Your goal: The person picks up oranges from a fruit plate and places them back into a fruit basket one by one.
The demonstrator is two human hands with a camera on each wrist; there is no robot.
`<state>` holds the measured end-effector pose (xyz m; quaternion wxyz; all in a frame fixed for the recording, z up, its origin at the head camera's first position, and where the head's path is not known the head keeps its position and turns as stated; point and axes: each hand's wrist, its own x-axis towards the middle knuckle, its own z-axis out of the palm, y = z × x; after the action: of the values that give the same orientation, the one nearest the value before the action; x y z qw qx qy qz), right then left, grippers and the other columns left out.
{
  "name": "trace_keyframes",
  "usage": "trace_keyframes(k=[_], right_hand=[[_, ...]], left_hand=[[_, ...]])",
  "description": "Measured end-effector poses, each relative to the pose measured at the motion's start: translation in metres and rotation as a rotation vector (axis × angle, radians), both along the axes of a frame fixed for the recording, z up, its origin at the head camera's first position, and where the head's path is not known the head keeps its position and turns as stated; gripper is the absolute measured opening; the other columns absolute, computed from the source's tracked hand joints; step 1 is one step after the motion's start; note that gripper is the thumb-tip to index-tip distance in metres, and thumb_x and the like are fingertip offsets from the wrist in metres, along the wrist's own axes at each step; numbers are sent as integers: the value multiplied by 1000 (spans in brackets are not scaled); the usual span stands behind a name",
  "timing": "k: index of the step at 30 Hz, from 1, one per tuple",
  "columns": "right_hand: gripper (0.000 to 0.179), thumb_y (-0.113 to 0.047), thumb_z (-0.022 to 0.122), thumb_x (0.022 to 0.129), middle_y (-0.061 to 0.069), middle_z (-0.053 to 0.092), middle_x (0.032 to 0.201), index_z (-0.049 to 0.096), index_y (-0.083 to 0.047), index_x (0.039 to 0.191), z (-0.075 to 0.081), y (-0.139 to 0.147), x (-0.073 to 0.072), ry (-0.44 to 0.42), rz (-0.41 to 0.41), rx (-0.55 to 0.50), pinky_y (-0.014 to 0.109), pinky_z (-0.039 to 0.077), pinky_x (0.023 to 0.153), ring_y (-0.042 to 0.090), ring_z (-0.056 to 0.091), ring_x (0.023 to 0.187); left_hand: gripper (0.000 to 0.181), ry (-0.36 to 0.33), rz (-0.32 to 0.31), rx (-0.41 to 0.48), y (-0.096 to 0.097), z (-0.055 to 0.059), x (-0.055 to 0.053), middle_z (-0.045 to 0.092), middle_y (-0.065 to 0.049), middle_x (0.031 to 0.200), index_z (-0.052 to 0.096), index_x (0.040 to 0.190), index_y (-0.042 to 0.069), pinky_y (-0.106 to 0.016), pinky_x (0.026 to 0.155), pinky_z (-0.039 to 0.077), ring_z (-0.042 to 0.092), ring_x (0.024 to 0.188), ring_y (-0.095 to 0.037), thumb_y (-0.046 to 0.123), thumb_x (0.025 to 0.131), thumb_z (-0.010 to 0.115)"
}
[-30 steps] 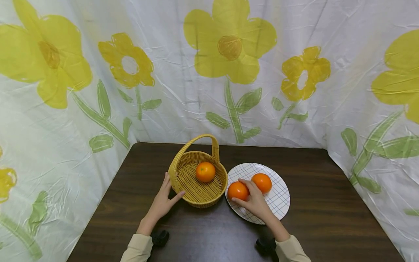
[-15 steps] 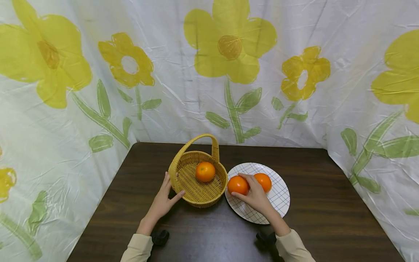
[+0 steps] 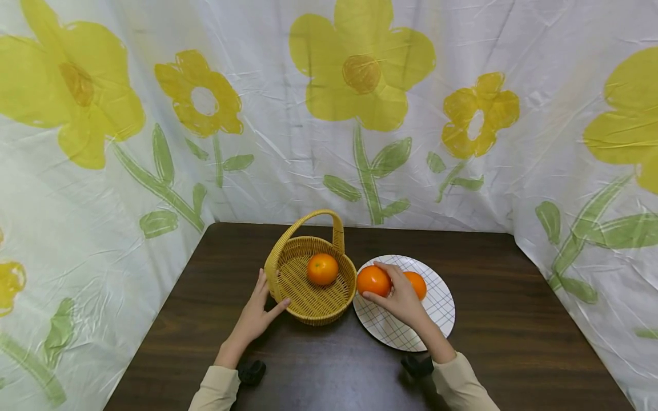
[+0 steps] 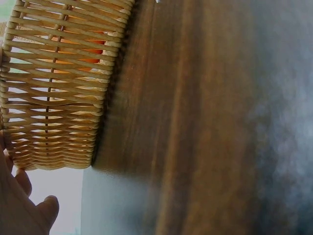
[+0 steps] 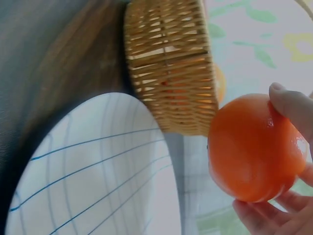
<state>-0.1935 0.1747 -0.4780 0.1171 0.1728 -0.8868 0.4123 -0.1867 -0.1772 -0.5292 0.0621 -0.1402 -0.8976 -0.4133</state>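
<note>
In the head view my right hand (image 3: 402, 297) grips a glossy orange (image 3: 373, 281) between thumb and fingers. The right wrist view shows this orange (image 5: 257, 148) raised clear of the white plate (image 5: 98, 171). A second orange (image 3: 416, 285) lies on the plate (image 3: 437, 319), partly hidden behind my right hand. My left hand (image 3: 253, 318) rests against the left side of the yellow wicker basket (image 3: 313, 311), fingers spread and thumb near the front rim. Inside that basket is another orange (image 3: 323, 269). Only part of the left hand (image 4: 22, 200) shows in the left wrist view, beside the woven wall (image 4: 58, 98).
The basket's tall arched handle (image 3: 308, 217) rises over its left and back sides. Basket and plate stand side by side on a dark wooden table (image 3: 514, 319). A flower-printed curtain (image 3: 277, 148) hangs behind and along both sides.
My right hand has lifted the orange off the plate and moved it slightly away from me, covering more of the other orange. The left hand and basket have stayed put.
</note>
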Motion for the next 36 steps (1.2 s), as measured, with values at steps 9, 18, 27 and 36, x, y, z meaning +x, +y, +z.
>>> trace_keyframes(k=[9, 18, 27, 36], right_hand=[[72, -42, 78, 72, 5, 51, 126, 49, -17, 133, 8, -4, -2, 20, 16, -10, 42, 50, 81, 22, 53, 108], [71, -41, 78, 72, 5, 52, 126, 49, -19, 133, 15, -13, -4, 26, 32, 0, 40, 51, 83, 22, 54, 108], [69, -41, 77, 73, 3, 53, 123, 49, -20, 133, 19, -23, -5, 41, 55, -16, 39, 51, 82, 20, 55, 106], [69, -46, 76, 72, -2, 53, 123, 51, -22, 132, 20, -33, -5, 40, 69, -14, 37, 51, 81, 17, 57, 103]], left_hand=[[74, 0, -1, 11, 0, -3, 0, -2, 11, 156, 16, 146, 43, -70, 98, 24, -1, 143, -32, 43, 87, 61], [75, 0, -6, -1, -1, -1, 0, -2, 7, 156, 16, 147, 39, -70, 96, 25, 0, 143, -33, 44, 87, 61], [75, 6, -10, 1, -1, -4, -1, -2, 8, 156, 16, 148, 38, -70, 97, 24, 1, 142, -35, 42, 88, 61], [74, -3, -15, 7, -1, -3, 0, -3, 7, 156, 16, 147, 38, -71, 97, 23, -1, 142, -35, 41, 88, 61]])
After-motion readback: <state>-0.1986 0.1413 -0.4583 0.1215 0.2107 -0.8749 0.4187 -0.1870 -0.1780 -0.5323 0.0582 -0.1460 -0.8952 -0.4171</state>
